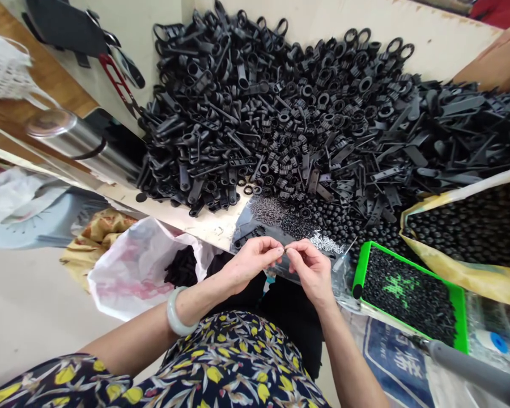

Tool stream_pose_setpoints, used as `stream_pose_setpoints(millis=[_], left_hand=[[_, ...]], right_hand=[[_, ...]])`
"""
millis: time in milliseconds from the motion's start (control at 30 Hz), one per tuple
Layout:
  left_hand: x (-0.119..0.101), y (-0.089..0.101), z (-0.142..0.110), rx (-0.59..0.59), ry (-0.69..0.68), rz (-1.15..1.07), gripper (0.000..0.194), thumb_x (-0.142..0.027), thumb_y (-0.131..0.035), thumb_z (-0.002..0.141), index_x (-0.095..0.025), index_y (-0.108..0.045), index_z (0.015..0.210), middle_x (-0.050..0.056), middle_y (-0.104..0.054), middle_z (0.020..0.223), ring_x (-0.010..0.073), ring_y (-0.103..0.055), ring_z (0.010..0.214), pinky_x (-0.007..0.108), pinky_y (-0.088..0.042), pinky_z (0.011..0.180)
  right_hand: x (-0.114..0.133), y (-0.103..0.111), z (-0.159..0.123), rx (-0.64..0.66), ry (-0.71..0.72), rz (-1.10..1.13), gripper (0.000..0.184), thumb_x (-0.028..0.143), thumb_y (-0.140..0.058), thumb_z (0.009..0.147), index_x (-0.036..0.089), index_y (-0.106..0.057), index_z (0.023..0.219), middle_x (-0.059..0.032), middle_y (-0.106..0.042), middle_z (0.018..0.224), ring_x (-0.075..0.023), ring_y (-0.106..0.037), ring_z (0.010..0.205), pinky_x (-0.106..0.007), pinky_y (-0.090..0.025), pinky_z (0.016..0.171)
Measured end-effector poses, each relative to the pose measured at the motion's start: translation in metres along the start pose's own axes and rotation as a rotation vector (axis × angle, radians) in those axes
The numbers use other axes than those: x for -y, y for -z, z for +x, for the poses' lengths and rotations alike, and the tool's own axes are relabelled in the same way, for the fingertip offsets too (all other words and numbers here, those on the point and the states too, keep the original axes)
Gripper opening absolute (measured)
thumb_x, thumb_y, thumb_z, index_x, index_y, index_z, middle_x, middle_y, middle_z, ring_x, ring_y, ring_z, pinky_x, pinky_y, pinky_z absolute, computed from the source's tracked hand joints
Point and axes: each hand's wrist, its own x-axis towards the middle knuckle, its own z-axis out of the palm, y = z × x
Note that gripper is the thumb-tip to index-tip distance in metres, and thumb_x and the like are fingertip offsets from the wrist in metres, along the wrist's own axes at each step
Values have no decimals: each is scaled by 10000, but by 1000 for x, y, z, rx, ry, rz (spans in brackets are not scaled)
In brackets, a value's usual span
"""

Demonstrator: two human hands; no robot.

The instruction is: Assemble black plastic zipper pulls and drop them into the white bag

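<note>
My left hand [253, 259] and my right hand [311, 268] meet at the table's front edge, fingertips pinched together on a tiny dark part [284, 249] too small to name. A pale bangle [175, 313] sits on my left wrist. Just beyond the fingers lie a clear bag of tiny dark pieces [276, 215] and a small heap of little silver pins [326, 242]. A huge pile of black plastic parts [306, 119], rings and flat arms, covers the table behind.
A green tray [462, 317] of small black pieces stands at right, a yellow bag [459, 272] of black beads behind it. A steel flask [80, 144] lies at left. A white plastic bag [140, 266] hangs below the table edge. A grey-handled tool [471, 371] lies bottom right.
</note>
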Motion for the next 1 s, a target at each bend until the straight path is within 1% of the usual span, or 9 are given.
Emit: stream_pose_setpoints(millis=[133,267,433,533,633,667,767,833,1000], left_hand=[[0,-1,0,13,25,-58,356,-487,-799,820,-156,-672,793,6,-613,746,105,-476,661,256,-351,638],[-1,-2,-1,53,95,-184,321,-447,-830,801,-144,-726,801,29,-654,769,97,-508,653,246,-362,624],[-1,-9,-2,29,116,-278,261,-364,-873,743,-132,-758,776,37,-676,741,89,-522,627,240,-356,600],[1,-15,0,-18,112,-311,244,-341,-868,732,-126,-752,743,26,-668,703,73,-502,593,237,-332,581],[4,-19,2,-32,145,-382,257,-334,-887,702,-122,-746,733,19,-662,690,64,-497,581,228,-332,576],[5,-20,2,-37,158,-408,266,-336,-897,691,-121,-745,733,17,-658,685,63,-498,580,225,-337,577],[5,-22,2,-61,173,-473,281,-339,-913,673,-122,-742,727,1,-630,660,59,-484,574,215,-345,573],[4,-23,1,-76,177,-502,276,-331,-918,666,-126,-743,724,-14,-601,641,55,-461,565,211,-335,562],[3,-28,-2,-97,208,-550,288,-321,-937,629,-122,-744,709,-25,-569,623,55,-441,565,212,-314,543]], right_hand=[[0,3,0,14,6,8,179,396,-698,971,227,-749,943,-8,-636,861,-102,-571,580,-255,-507,537],[3,6,0,-9,26,-13,168,393,-722,953,235,-769,924,-19,-647,850,-119,-588,593,-269,-510,528],[5,6,-3,-36,43,-38,173,390,-707,964,233,-763,917,-29,-664,842,-131,-586,601,-273,-510,520],[4,6,-7,-82,110,-109,148,358,-692,976,238,-764,927,-39,-684,846,-158,-618,667,-290,-532,565],[3,8,-12,-130,229,-215,94,282,-685,980,256,-775,979,-49,-725,901,-189,-675,799,-323,-576,677],[4,9,-13,-130,267,-261,106,259,-681,980,265,-780,1018,-52,-742,934,-195,-692,834,-336,-587,713],[4,11,-17,-113,342,-401,219,225,-675,977,289,-773,1162,-65,-773,1044,-213,-733,915,-372,-611,805],[5,10,-18,-120,374,-452,266,205,-678,972,295,-766,1207,-68,-778,1069,-212,-745,933,-375,-615,839],[5,5,-18,-177,434,-488,260,159,-676,961,278,-780,1168,-59,-789,1016,-191,-755,882,-340,-617,817]])
